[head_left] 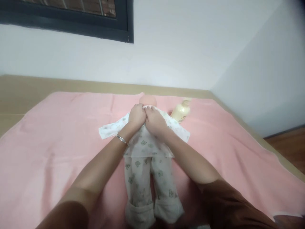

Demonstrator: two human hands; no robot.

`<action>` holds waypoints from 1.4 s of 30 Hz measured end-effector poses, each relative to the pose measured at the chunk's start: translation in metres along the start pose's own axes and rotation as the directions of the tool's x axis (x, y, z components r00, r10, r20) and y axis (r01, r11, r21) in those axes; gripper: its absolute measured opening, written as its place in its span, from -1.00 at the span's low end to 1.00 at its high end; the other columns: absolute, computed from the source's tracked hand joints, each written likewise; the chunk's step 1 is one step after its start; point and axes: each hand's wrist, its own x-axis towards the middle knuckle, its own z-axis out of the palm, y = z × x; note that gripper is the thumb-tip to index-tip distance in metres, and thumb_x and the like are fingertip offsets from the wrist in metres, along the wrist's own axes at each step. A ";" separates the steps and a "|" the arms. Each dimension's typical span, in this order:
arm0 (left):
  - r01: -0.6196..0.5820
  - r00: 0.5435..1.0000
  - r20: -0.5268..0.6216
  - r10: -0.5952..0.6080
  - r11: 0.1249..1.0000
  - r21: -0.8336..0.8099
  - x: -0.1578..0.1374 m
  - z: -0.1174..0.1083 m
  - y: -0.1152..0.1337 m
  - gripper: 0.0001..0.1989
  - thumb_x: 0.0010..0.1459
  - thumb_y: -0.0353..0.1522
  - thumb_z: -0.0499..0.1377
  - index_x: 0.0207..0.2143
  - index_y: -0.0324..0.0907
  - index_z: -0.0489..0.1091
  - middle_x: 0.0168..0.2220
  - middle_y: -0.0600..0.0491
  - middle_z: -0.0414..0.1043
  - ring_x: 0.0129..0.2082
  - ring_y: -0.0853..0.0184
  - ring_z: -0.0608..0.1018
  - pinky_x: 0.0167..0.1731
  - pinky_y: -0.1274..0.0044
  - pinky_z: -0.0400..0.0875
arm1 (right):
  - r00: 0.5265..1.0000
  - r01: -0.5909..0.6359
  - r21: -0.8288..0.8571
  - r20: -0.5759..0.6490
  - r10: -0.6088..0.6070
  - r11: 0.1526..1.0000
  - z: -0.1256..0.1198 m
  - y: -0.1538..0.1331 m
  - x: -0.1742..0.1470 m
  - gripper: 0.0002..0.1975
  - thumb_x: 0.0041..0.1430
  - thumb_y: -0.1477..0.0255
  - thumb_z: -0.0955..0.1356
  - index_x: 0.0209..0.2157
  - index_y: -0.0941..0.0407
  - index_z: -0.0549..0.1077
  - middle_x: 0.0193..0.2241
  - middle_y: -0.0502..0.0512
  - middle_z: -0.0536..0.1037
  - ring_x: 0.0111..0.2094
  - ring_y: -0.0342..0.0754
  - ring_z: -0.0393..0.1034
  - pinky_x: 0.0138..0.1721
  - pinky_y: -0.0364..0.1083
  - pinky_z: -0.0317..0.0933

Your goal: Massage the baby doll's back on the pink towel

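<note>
A baby doll (147,100) lies on its back with its head away from me; only the rounded top of the head shows beyond my hands. It wears a white long-sleeved shirt (143,144) with small green prints and matching trousers (139,178) with turned-up cuffs. At the neck of the shirt, my left hand (137,116) is closed on the cloth, a silver bracelet at its wrist. My right hand (155,120) meets it there, fingers curled over the collar. My fingertips and the shirt front beneath them are partly hidden. Both sleeves spread outward.
Under the doll is a pink blanket (78,127) covering most of a tan surface (35,84). A cream pump bottle (181,111) lies tilted to the right of the doll's shoulder. Behind stands a white wall (178,47) with a dark-framed window (124,19).
</note>
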 end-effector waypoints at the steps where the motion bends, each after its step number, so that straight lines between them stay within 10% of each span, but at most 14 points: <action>1: 0.008 1.000 -0.010 -0.008 1.000 -0.007 0.000 0.003 -0.001 -0.64 0.25 -0.43 -0.05 -0.04 -0.24 0.46 0.04 -0.21 0.53 0.06 0.08 0.54 0.11 0.28 0.43 | 1.000 -0.012 -0.021 0.022 0.012 1.000 0.002 0.003 0.002 -0.45 0.29 0.53 0.11 0.27 0.30 0.30 0.31 0.38 0.32 0.35 0.27 0.13 0.34 0.25 0.05; 22: -0.116 0.989 -0.085 0.123 0.989 0.087 -0.028 0.015 -0.019 -0.52 0.29 -0.40 -0.15 0.08 -0.31 0.43 0.11 -0.19 0.49 0.17 0.10 0.46 0.28 0.24 0.26 | 1.000 -0.002 0.116 0.028 -0.001 0.993 0.013 0.045 0.009 -0.23 0.30 0.19 0.24 0.40 0.31 0.04 0.47 0.37 -0.09 0.49 0.28 -0.25 0.43 0.27 -0.20; 31: -0.104 0.989 -0.106 0.103 0.995 -0.002 -0.034 0.014 -0.027 -0.53 0.29 -0.34 -0.09 0.13 -0.26 0.42 0.17 -0.13 0.47 0.21 0.13 0.45 0.30 0.27 0.28 | 0.996 -0.076 0.006 0.044 0.075 0.997 -0.002 0.035 -0.001 -0.31 0.35 0.13 0.17 0.32 0.32 0.17 0.25 0.47 0.34 0.19 0.35 0.32 0.18 0.22 0.20; 42: -0.084 0.991 -0.109 0.080 0.996 -0.026 -0.033 0.014 -0.026 -0.53 0.27 -0.34 -0.07 0.13 -0.25 0.42 0.17 -0.11 0.47 0.21 0.12 0.45 0.30 0.27 0.28 | 0.999 -0.028 0.029 -0.042 0.030 0.999 0.000 0.035 -0.002 -0.45 0.32 0.17 0.24 0.18 0.23 0.36 0.08 0.39 0.41 0.06 0.24 0.38 0.10 0.14 0.27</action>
